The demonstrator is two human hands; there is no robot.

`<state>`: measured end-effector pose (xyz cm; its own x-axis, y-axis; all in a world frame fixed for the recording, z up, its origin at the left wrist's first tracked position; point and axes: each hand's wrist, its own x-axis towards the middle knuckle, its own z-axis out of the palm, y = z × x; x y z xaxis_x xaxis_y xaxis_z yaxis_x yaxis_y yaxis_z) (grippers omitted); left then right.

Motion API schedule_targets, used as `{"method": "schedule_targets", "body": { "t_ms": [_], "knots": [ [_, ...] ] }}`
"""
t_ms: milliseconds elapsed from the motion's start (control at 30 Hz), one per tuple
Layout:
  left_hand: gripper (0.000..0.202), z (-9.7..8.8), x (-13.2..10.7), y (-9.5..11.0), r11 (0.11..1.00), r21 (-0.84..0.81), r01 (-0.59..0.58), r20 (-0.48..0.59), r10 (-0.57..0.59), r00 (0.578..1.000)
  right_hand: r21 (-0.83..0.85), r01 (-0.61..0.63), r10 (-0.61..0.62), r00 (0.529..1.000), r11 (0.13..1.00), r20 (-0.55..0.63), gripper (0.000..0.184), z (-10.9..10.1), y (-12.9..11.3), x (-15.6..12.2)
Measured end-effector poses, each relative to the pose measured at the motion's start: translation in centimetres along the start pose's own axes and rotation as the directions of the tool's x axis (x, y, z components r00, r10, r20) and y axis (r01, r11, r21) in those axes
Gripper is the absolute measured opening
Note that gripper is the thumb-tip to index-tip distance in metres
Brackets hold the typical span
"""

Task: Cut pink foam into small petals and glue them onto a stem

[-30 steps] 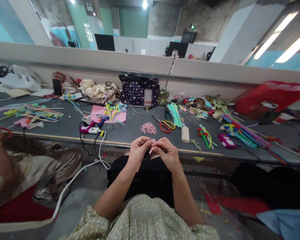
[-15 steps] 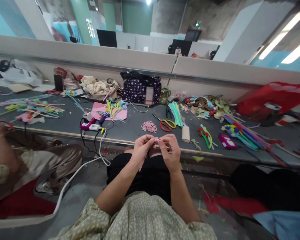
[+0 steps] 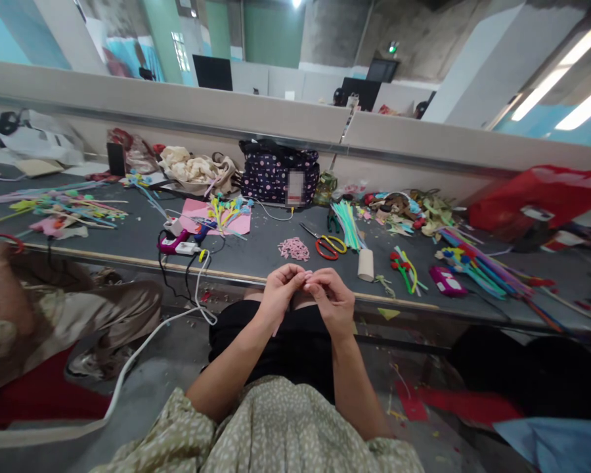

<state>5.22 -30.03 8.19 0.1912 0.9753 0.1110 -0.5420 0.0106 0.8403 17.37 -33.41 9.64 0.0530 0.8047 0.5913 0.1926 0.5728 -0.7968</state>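
Note:
My left hand (image 3: pixel 279 293) and my right hand (image 3: pixel 333 301) are raised together in front of me, just short of the table's front edge. Their fingertips meet and pinch a small pink piece (image 3: pixel 306 283), mostly hidden between the fingers. A thin pink strip hangs down below my left hand. On the dark table (image 3: pixel 256 253) just beyond my hands lie a small pile of pink bits (image 3: pixel 294 249), red-and-yellow scissors (image 3: pixel 326 245) and a short cardboard tube (image 3: pixel 366 265).
A spotted dark bag (image 3: pixel 278 173) stands at the back of the table. A power strip (image 3: pixel 177 244) with a white cable sits to the left. Coloured pipe cleaners and craft pieces (image 3: pixel 477 263) lie to the right. Another person (image 3: pixel 39 315) sits at my left.
My hands have stayed together, shifting slightly up, with the fingers closing tighter round the pink piece. The person at the left has moved an arm.

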Motion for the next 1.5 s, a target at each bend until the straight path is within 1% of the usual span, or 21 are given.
{"method": "schedule_targets", "body": {
  "t_ms": [100, 167, 233, 333, 400, 500, 667, 767, 833, 900, 967, 1033, 1167, 1333, 1500],
  "knots": [
    [0.024, 0.0, 0.1, 0.0, 1.000, -0.011, -0.004, -0.025, 0.004, 1.000, -0.086, -0.012, 0.006, 0.998, 0.996, -0.065, 0.005, 0.0, 0.0, 0.0],
    [0.024, 0.1, 0.2, 0.1, 1.000, 0.006, -0.026, -0.043, 0.027, 0.999, -0.169, -0.010, -0.007, 0.995, 0.986, -0.101, 0.006, 0.1, -0.1, 0.1],
    [0.024, 0.1, 0.1, 0.3, 0.998, 0.034, -0.051, -0.058, 0.053, 0.997, -0.253, 0.006, -0.033, 0.994, 0.967, -0.103, 0.006, 0.2, -0.2, 0.1],
    [0.024, 0.2, 0.0, 0.5, 0.993, 0.086, -0.084, -0.069, 0.090, 0.994, -0.348, 0.040, -0.069, 0.995, 0.937, -0.073, 0.007, 0.5, -0.4, 0.2],
    [0.025, 0.3, -0.2, 0.7, 0.986, 0.134, -0.097, -0.071, 0.107, 0.992, -0.385, 0.048, -0.087, 0.993, 0.922, -0.084, 0.009, 0.6, -0.5, 0.3],
    [0.023, 0.4, -0.6, 0.9, 0.968, 0.220, -0.121, -0.069, 0.139, 0.988, -0.397, 0.049, -0.101, 0.989, 0.916, -0.112, 0.009, 0.7, -0.7, 0.4],
    [0.019, 0.4, -0.9, 1.2, 0.922, 0.326, -0.208, -0.029, 0.230, 0.973, -0.344, 0.033, -0.082, 0.988, 0.938, -0.128, 0.008, 0.4, -0.4, 0.4],
    [0.017, 0.5, -1.0, 1.2, 0.896, 0.383, -0.223, -0.021, 0.250, 0.968, -0.288, 0.001, -0.050, 0.985, 0.958, -0.162, 0.009, 0.1, 0.1, 0.4],
    [0.017, 0.5, -1.0, 1.2, 0.905, 0.371, -0.209, -0.037, 0.239, 0.970, -0.246, -0.029, -0.015, 0.984, 0.969, -0.178, 0.009, 0.0, 0.4, 0.4],
    [0.019, 0.4, -1.0, 1.3, 0.925, 0.325, -0.196, -0.057, 0.226, 0.972, -0.200, -0.069, 0.035, 0.985, 0.977, -0.170, 0.009, -0.1, 0.6, 0.4],
    [0.020, 0.3, -1.0, 1.5, 0.939, 0.292, -0.183, -0.052, 0.207, 0.977, -0.137, -0.114, 0.095, 0.986, 0.984, -0.140, 0.009, -0.3, 0.7, 0.5],
    [0.020, 0.1, -1.0, 1.7, 0.944, 0.291, -0.158, -0.025, 0.172, 0.985, -0.052, -0.151, 0.146, 0.985, 0.987, -0.096, 0.008, -0.4, 0.7, 0.7],
    [0.020, -0.1, -0.9, 2.1, 0.951, 0.288, -0.114, 0.005, 0.118, 0.993, 0.094, -0.192, 0.192, 0.981, 0.977, 0.006, 0.007, -0.6, 0.8, 1.0],
    [0.022, 0.0, -1.1, 2.2, 0.958, 0.274, -0.077, 0.041, 0.069, 0.997, 0.157, -0.272, 0.259, 0.961, 0.950, 0.098, 0.010, -0.9, 1.0, 1.3],
    [0.022, -0.2, -1.0, 2.1, 0.948, 0.309, -0.073, 0.062, 0.057, 0.996, 0.244, -0.361, 0.343, 0.932, 0.900, 0.114, 0.014, -0.5, 1.2, 1.3]
  ]
}}
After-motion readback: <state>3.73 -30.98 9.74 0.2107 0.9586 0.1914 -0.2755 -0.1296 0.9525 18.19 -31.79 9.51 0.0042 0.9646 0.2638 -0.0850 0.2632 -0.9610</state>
